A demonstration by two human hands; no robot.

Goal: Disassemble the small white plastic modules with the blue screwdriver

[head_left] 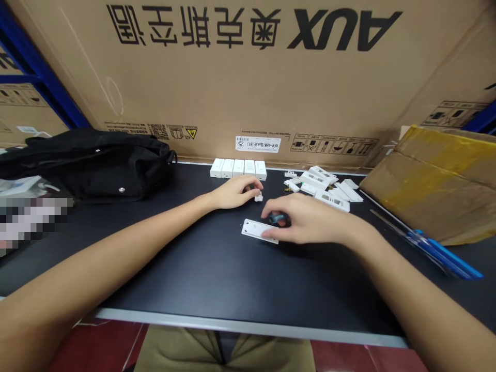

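One half-closed right hand (310,219), around dark object (278,218)

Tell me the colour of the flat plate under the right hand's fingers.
The plate is white, best seen in the head view.

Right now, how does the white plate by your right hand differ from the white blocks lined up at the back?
The plate lies alone beside the right hand, while the blocks sit together in a row of five at the back. The plate looks thin and flat; the blocks look thicker and boxier. The plate lies askew; the blocks stand side by side, evenly aligned. Both are white.
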